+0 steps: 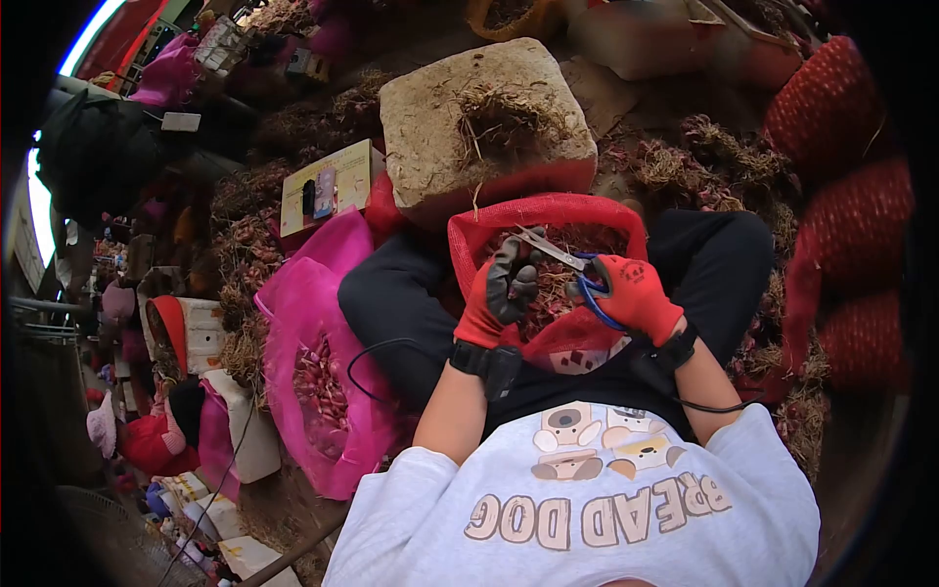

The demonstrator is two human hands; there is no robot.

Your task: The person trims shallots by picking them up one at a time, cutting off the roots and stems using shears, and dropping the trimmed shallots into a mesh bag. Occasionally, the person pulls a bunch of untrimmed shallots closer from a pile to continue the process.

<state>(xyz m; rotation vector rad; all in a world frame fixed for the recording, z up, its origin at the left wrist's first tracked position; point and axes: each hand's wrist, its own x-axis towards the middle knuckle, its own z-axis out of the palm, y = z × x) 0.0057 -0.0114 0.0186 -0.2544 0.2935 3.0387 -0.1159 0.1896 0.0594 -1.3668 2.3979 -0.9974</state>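
Observation:
My right hand (636, 293), in a red glove, is closed round the blue handles of a pair of scissors (555, 249). The blades are parted and point toward my left hand (502, 291). That hand wears a red glove with dark coated fingers, which are curled in; anything they hold is too small to make out. Beneath both hands a red mesh bag (479, 223) lies open in my lap, with small reddish bulbs like shallots (548, 305) inside. Part of its contents is hidden by my hands.
A foam block (421, 147) topped with dry roots stands just ahead. To the left are a pink mesh bag (293, 430) of shallots and a yellow box (352, 161) with small items on it. Filled red sacks (851, 225) stack at right. A cable (357, 362) runs from my left wrist.

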